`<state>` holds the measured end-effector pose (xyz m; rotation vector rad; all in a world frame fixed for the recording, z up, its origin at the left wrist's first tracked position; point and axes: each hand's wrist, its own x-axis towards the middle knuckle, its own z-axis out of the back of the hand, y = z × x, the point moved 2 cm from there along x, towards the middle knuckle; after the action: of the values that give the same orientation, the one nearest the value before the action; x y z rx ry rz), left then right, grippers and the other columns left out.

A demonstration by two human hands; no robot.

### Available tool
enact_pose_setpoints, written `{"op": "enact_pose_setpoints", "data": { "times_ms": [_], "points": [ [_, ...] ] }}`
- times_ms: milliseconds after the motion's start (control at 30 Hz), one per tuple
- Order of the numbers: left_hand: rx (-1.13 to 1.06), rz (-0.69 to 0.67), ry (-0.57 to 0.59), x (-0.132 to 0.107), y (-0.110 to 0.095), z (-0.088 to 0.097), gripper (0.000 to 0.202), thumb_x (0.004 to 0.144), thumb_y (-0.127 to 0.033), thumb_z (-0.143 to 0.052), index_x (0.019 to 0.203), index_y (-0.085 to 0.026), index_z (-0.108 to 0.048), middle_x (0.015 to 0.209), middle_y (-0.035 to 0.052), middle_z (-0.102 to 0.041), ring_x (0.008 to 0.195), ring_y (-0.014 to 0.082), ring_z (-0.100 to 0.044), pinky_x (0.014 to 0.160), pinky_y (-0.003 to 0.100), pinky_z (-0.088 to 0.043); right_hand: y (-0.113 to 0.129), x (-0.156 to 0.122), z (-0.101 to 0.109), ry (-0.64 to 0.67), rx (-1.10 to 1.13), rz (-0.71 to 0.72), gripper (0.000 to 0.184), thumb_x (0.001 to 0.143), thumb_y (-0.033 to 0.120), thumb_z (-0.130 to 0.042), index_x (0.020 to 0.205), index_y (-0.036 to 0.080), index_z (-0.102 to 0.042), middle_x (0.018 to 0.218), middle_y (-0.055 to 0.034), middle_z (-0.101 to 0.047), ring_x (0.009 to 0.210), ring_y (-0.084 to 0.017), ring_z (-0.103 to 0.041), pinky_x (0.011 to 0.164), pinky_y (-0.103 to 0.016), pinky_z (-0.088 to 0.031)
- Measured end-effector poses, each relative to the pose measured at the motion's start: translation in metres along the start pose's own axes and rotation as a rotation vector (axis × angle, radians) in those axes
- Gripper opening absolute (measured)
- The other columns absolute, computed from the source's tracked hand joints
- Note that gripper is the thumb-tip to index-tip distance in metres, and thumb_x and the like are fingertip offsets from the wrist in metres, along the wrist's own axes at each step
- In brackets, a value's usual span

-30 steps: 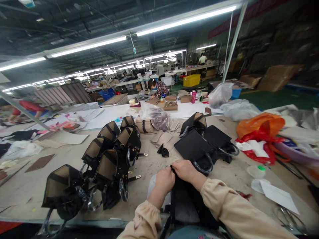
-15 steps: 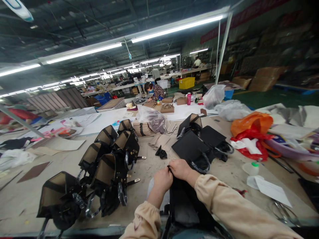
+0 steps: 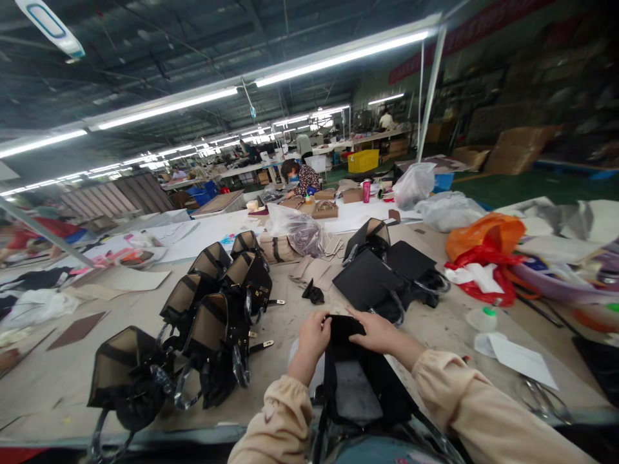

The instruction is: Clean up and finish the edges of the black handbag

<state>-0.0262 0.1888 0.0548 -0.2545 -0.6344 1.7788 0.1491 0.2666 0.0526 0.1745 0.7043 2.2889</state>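
Observation:
A black handbag (image 3: 358, 386) stands upright at the near table edge, just in front of me. My left hand (image 3: 313, 336) grips the left side of the bag's top rim, fingers curled over it. My right hand (image 3: 380, 332) holds the right side of the rim, fingers closed over the edge. The two hands are apart and the bag's mouth gapes between them. To the left, several black handbags (image 3: 217, 309) with tan lining lie in a row. More black bags (image 3: 387, 274) lie just beyond my hands.
The worktable (image 3: 58, 374) holds orange and red plastic bags (image 3: 483, 251) at right, a small white bottle with a green cap (image 3: 481, 318), paper sheets (image 3: 517, 357) and scissors (image 3: 536, 393). A clear bag (image 3: 300, 232) lies mid-table. A seated person (image 3: 302, 177) works farther back.
My hands were close together at the top of the bag; now they have moved apart and the bag's mouth is spread open. The view shifted slightly.

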Motion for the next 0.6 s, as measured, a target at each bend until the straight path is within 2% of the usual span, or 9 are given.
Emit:
{"op": "enact_pose_setpoints", "data": {
  "times_ms": [100,200,333,500,600],
  "points": [
    [-0.007,0.025,-0.012,0.004,0.0,-0.002,0.018,0.085,-0.021,-0.049,0.095,-0.02,-0.064,0.093,0.0019,-0.065,0.075,0.0119,-0.057,0.075,0.024,-0.041,-0.004,-0.011,0.0,-0.007,0.019,-0.057,0.072,0.072,0.043,-0.061,0.137,0.02,-0.04,0.127,-0.0098,-0.056,0.113,-0.026,-0.054,0.092,-0.034,-0.04],
    [0.004,0.058,-0.015,0.007,-0.001,-0.004,0.017,0.083,-0.017,-0.049,0.09,-0.019,-0.064,0.09,0.0028,-0.066,0.078,0.0135,-0.058,0.073,0.024,-0.041,-0.005,-0.019,0.002,-0.016,0.006,-0.125,0.065,0.074,0.045,-0.058,0.133,0.02,-0.046,0.11,-0.0095,-0.066,0.098,-0.026,-0.061,0.082,-0.034,-0.044],
    [0.023,0.094,-0.014,0.008,-0.007,-0.007,0.016,0.083,-0.016,-0.047,0.086,-0.019,-0.062,0.088,0.0034,-0.065,0.085,0.0156,-0.058,0.075,0.025,-0.04,-0.001,-0.034,0.002,-0.009,0.008,-0.148,0.05,0.074,0.045,-0.057,0.12,0.025,-0.057,0.096,-0.0058,-0.069,0.088,-0.024,-0.064,0.073,-0.031,-0.045],
    [0.042,0.156,0.004,0.003,-0.011,-0.006,0.019,0.086,-0.021,-0.042,0.094,-0.018,-0.06,0.094,0.0062,-0.064,0.091,0.0175,-0.058,0.078,0.027,-0.041,0.0,-0.055,-0.002,0.009,-0.004,-0.155,0.046,0.072,0.038,-0.06,0.115,0.023,-0.06,0.097,-0.0075,-0.069,0.09,-0.024,-0.063,0.074,-0.03,-0.044],
    [0.052,0.206,0.084,-0.012,-0.008,-0.004,0.034,0.08,-0.034,-0.053,0.107,-0.014,-0.057,0.09,0.0089,-0.066,0.086,0.0213,-0.061,0.074,0.029,-0.043,-0.004,-0.064,-0.006,0.021,-0.058,-0.194,0.028,0.077,0.035,-0.054,0.098,0.021,-0.066,0.094,-0.009,-0.069,0.09,-0.025,-0.063,0.075,-0.031,-0.044]
  ]
}}
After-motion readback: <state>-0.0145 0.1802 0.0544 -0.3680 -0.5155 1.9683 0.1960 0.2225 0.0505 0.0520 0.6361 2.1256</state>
